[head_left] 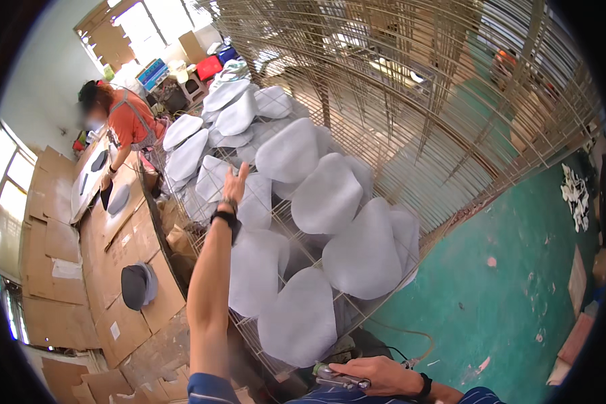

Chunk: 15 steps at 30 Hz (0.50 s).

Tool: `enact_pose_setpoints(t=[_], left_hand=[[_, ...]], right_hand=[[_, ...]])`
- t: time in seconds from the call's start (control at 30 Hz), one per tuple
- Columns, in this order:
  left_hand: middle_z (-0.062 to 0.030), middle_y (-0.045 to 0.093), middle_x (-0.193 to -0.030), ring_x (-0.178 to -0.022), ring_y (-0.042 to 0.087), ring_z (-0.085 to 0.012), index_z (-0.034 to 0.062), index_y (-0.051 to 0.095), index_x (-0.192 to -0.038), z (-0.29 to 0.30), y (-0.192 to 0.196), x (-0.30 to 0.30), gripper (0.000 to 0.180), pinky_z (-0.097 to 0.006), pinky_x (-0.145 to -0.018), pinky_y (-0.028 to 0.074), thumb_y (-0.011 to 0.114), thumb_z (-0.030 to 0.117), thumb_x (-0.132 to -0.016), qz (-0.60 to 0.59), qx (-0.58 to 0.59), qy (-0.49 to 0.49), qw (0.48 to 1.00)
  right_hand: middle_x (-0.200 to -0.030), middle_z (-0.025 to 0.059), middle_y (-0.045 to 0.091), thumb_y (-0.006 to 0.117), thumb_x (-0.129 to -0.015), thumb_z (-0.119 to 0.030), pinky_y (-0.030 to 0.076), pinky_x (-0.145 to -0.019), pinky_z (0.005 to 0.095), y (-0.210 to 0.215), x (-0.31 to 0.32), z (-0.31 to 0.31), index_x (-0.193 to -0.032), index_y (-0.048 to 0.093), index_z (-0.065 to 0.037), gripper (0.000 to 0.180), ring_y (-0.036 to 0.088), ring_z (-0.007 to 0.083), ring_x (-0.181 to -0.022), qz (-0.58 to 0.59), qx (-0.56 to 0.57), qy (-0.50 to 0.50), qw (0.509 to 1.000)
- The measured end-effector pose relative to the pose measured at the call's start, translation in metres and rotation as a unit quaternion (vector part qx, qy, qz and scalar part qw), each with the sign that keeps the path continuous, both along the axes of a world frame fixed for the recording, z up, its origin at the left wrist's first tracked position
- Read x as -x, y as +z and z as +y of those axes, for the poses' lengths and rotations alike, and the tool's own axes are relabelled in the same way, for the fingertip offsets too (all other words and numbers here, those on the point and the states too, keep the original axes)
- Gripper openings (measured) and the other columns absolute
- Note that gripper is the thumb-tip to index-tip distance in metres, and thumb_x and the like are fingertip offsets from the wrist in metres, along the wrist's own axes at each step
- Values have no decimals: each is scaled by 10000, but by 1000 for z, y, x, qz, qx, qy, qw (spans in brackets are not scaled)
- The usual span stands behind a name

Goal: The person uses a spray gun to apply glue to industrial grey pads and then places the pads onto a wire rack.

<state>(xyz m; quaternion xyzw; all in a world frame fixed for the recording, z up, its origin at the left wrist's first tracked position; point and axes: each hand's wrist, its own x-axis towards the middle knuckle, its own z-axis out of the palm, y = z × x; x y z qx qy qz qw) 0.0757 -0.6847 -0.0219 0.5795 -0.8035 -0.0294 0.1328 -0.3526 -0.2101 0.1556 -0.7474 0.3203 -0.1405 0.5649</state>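
My left hand [234, 184] reaches out over a wire rack [292, 233], fingers stretched and apart, holding nothing. It is nearest to the pale grey, rounded pads [212, 178] in the middle of the rack; whether it touches one I cannot tell. Low in front of my body, my right hand [381, 376] is closed around a metal spray gun [343, 378] with a hose running off beside it. Several more pads, such as a large teardrop-shaped pad [297, 316] at the near end, lie spread and partly overlapping on the wires.
Stacked wire racks [444, 128] rise at the back right above a green floor [485, 289]. To the left runs a cardboard-covered bench [124, 249] bearing a stack of dark and grey pads [139, 285]. A co-worker in orange [131, 121] leans over its far end.
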Motion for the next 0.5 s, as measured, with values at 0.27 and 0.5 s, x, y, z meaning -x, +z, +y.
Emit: enact_pose_setpoints(t=[0.27,0.5], left_hand=[[-105,682,-1172,-1064,658,-189,41,539,-1405,310,160,30,517,-342,-915,532,512,424,-1058,568,-167,181,786],[-105,681,-1107,-1020,667,-182,-23,544,-1369,607,148,2,436,-314,-924,538,542,288,-1063,690,30,354,630]], right_hand=[[-1204,141,627,659,-697,76,540,-880,404,13,-22,9,-1550,395,-121,914,641,353,-1047,-47,51,136,988],[-1137,125,634,634,-666,65,525,-843,424,32,-86,15,-1476,464,-85,841,623,357,-1028,-69,54,327,941]])
